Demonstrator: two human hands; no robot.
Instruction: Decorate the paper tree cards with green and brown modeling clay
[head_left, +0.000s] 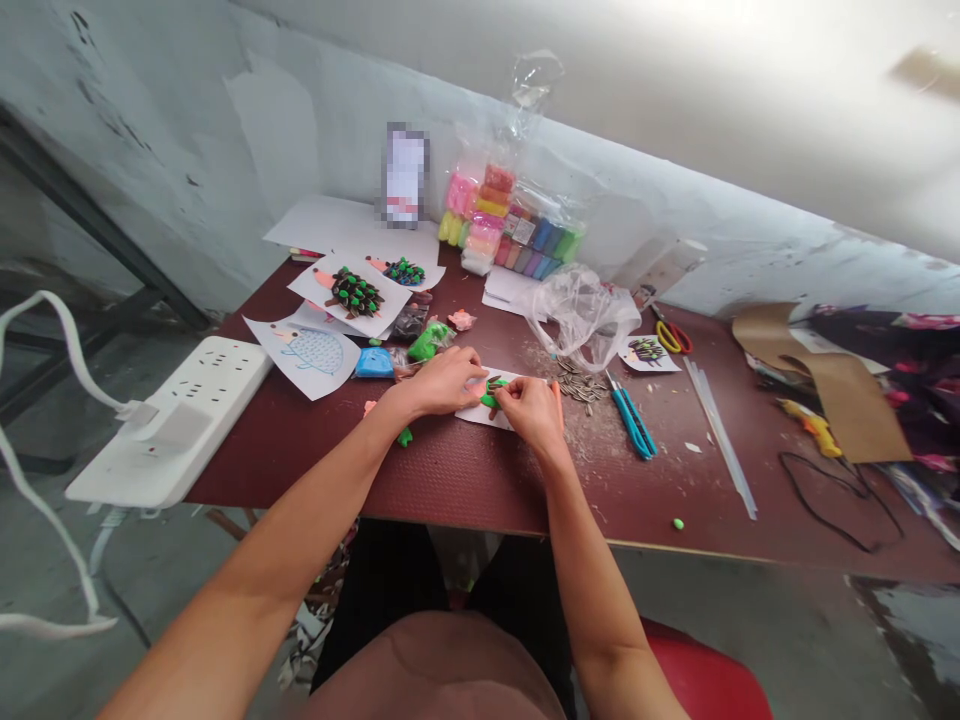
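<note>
My left hand [442, 380] holds down the left end of a white paper sheet [480, 412] on the maroon table [480, 490]. My right hand [529, 412] pinches a small piece of green modelling clay [491, 397] on that sheet. An orange strip [558, 405] shows just beyond my right hand. Near my left hand lie a green clay lump in clear wrap [431, 341] and a blue clay block [374, 362]. Paper hedgehog pictures [352, 297] lie further back, some topped with brown and green clay.
Sunflower seeds [577, 385] and shavings lie right of my hands. Blue-handled tools [634, 425], yellow-and-red scissors [673, 337], a plastic bag [581, 315] and packs of coloured clay [510, 225] stand around. A white power strip [169, 420] sits at the table's left edge.
</note>
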